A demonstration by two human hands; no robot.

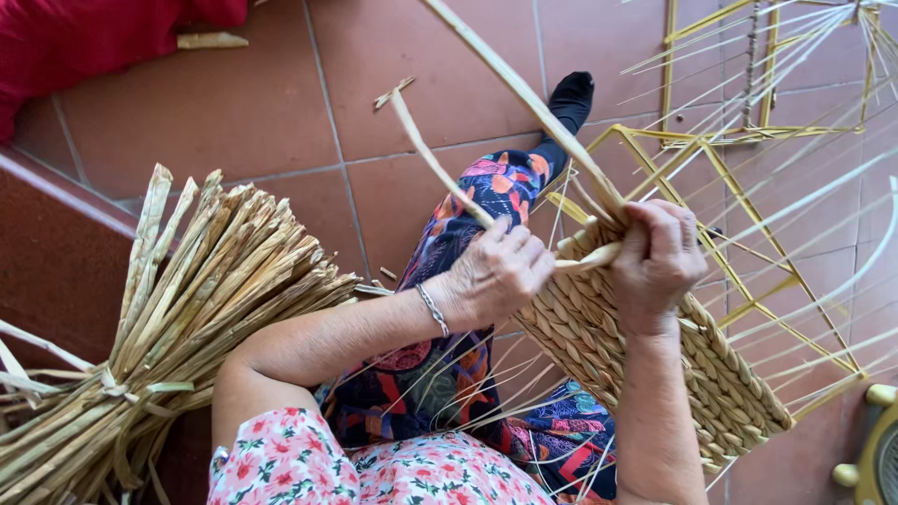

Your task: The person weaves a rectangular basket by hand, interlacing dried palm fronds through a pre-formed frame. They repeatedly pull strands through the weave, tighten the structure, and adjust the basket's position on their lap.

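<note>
A woven basket panel (645, 346) lay across the person's lap, with the left hand (496, 271) and right hand (659, 257) side by side at its upper edge. A tied bundle of straw (187, 309) rested on the floor to the left. A wire frame (748, 215) stood behind the panel, to the right.

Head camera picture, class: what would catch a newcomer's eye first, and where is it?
At centre, the left hand and right hand grip a pale straw strand at the edge of a half-woven basket panel on a yellow wire frame. At left, a big tied bundle of dried straw lies on the red tiled floor.
</note>
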